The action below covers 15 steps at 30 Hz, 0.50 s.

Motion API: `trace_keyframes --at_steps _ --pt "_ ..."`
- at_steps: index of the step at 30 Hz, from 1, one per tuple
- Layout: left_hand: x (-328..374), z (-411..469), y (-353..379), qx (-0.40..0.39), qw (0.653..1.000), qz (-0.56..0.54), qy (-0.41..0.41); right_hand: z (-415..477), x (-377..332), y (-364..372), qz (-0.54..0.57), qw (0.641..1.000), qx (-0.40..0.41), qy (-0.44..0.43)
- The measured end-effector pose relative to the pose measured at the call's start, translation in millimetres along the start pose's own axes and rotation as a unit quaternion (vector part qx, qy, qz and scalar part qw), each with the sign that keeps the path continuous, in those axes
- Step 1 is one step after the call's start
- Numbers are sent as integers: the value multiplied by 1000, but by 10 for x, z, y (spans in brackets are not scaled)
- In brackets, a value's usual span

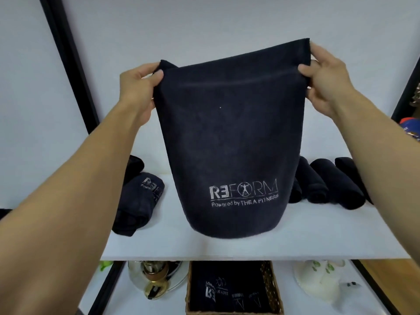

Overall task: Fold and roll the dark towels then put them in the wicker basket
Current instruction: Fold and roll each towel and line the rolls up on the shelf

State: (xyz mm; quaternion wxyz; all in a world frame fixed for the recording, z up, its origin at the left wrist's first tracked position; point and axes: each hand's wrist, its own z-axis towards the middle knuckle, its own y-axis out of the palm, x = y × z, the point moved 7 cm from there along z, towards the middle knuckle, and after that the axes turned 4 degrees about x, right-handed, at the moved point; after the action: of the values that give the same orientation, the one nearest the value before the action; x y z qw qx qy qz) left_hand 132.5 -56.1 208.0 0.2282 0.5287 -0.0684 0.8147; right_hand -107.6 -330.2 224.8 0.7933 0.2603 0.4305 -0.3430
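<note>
A dark towel (229, 137) with a white REFORM logo hangs folded in half in front of me, its lower fold just above the white shelf (250, 245). My left hand (139, 87) pinches its upper left corner and my right hand (325, 76) pinches its upper right corner. A loose pile of dark towels (138, 198) lies on the shelf at the left. Several rolled dark towels (329, 180) lie side by side at the right. On the lower shelf stands the wicker basket (271, 289) with rolled dark towels (227, 292) in it.
Black frame posts (68, 62) rise at the left and right of the shelf. On the lower shelf a glass dish with a gold-and-black object (156, 278) sits left of the basket and a white ceramic piece with green leaves (320, 276) sits right. A colourful object (411, 128) shows at the right edge.
</note>
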Motion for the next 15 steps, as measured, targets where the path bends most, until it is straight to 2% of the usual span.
trace_keyframes --at_steps 5,9,11,13,15 --pt "-93 105 -66 26 997 -33 -67 40 23 -14 -44 998 36 19" --pt "-167 113 -33 -15 985 -122 -119 95 51 -89 -92 991 83 52" --pt "-143 81 -21 -41 980 -157 -116 120 76 -71 -56 993 67 79" --pt "-113 84 -5 -79 985 -130 -85 125 93 -43 16 994 38 102" --pt "-89 105 -31 -83 991 -93 -50 115 99 -7 71 991 0 111"
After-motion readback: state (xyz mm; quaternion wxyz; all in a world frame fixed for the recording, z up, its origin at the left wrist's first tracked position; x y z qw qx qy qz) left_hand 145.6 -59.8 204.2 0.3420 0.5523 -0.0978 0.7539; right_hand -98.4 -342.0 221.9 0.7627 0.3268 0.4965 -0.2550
